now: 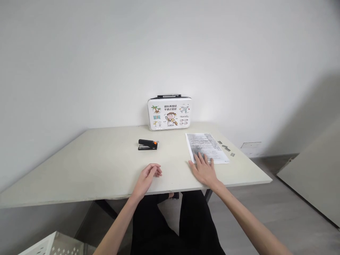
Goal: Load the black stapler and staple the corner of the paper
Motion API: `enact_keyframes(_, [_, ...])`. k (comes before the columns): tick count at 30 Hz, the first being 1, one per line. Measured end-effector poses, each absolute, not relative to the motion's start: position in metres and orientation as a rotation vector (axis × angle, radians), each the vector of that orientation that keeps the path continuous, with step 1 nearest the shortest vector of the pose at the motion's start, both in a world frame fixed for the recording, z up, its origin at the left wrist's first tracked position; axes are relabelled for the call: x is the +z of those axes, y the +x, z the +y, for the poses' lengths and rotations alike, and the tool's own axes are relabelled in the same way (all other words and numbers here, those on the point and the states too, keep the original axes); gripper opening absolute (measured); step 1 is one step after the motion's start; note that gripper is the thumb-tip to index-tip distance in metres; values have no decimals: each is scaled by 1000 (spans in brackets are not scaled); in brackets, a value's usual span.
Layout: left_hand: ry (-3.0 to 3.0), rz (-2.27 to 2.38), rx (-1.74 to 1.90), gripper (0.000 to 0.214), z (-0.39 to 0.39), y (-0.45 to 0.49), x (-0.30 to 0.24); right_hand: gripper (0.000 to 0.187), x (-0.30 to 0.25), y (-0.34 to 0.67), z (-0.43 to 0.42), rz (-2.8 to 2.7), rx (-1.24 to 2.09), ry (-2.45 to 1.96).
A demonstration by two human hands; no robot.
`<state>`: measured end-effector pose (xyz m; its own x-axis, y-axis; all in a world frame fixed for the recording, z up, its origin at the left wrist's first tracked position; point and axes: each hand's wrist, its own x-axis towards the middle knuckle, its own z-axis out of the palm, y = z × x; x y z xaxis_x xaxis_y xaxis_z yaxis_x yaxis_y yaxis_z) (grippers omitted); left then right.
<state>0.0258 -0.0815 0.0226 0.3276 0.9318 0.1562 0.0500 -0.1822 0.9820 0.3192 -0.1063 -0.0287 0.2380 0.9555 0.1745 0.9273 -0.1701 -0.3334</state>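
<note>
My right hand lies flat with its fingers spread, the fingertips over the lower edge of a printed sheet of paper; whether it is one sheet or a stack I cannot tell. Resting on the table near the front edge, my left hand has its fingers loosely curled in, and nothing shows in it. A black stapler with an orange part lies beyond my left hand, apart from it. Close to its right end is a small grey strip of staples. Several more staple strips are scattered right of the paper.
A white case with cartoon prints and a black handle stands upright at the table's back, near the wall. The pale table ends just before my legs. A white perforated basket is at the lower left. A white panel stands at right.
</note>
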Motion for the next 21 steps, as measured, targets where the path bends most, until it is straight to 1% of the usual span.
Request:
enact_keyframes(16, [1477,903,1062,38,-76,24,16,69,-31,325,-116,-1702,56,-2137])
enact_keyframes(21, [1483,895,1062,37,-77,23,16,68,-31,324,-117,-1711,42,-2140])
